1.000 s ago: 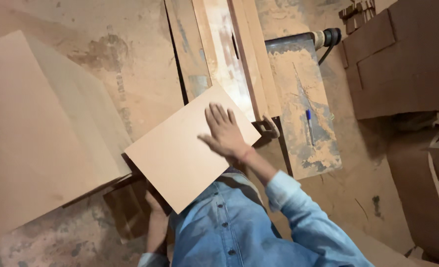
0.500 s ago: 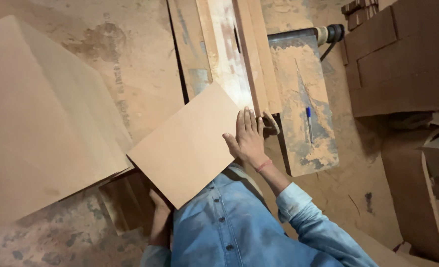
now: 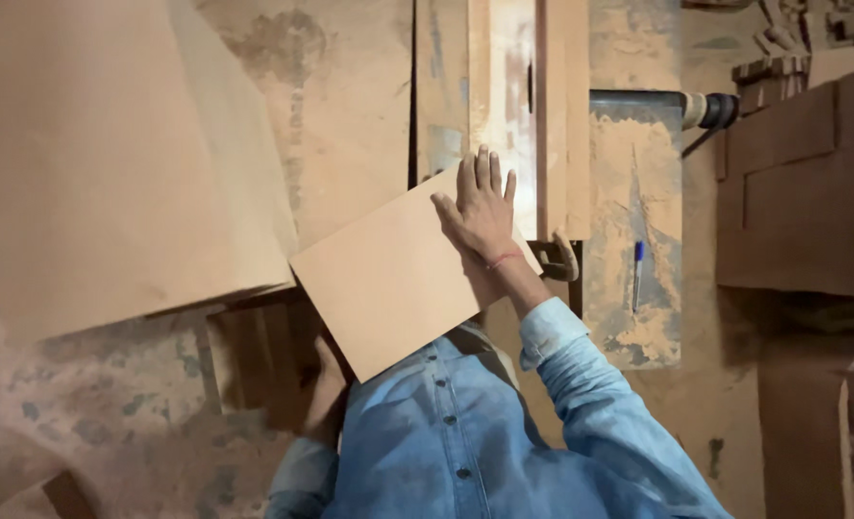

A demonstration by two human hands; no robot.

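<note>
A square brown fibreboard panel [image 3: 388,279] lies tilted in front of my chest, its far corner reaching over the dusty saw table [image 3: 638,192]. My right hand [image 3: 482,210] rests flat on the panel's far right corner, fingers spread. My left hand [image 3: 325,394] grips the panel's near left edge from below, mostly hidden under it. A long wooden fence strip [image 3: 561,115] runs along the table just beyond my right hand.
A large board stack [image 3: 110,163] lies at the left. A blue pen [image 3: 638,274] lies on the sawdust-covered table at the right. Dark brown boards [image 3: 802,183] stand at the right edge. A metal handle [image 3: 710,109] juts out at upper right.
The panel has shifted up and to the right toward the fence. My right hand slid with it to the panel's far corner.
</note>
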